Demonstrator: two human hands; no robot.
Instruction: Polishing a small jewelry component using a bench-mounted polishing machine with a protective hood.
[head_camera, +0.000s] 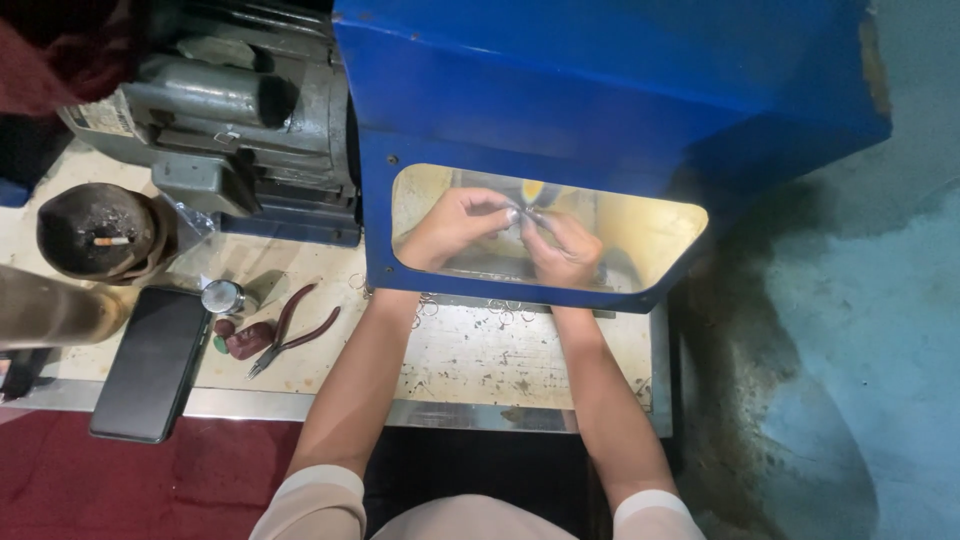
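My worn, scratched workbench (480, 360) sits under a blue machine hood (600, 90), and through its clear window (640, 235) I see both my hands meeting at twelve o'clock. My left hand (450, 228) and right hand (562, 245) pinch a tiny shiny piece (522, 214) between narrowed fingertips. Red-handled pliers (295, 335) and a black phone (150, 365) lie at nine o'clock.

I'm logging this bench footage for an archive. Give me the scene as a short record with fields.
setting: worn workbench with a blue machine guard
window: clear panel in the guard, both hands behind it
left hand: fingers pinched on a small item, too small to tell
right hand: meets the left at the same item
bench left: red-handled pliers, dark phone, grey motor
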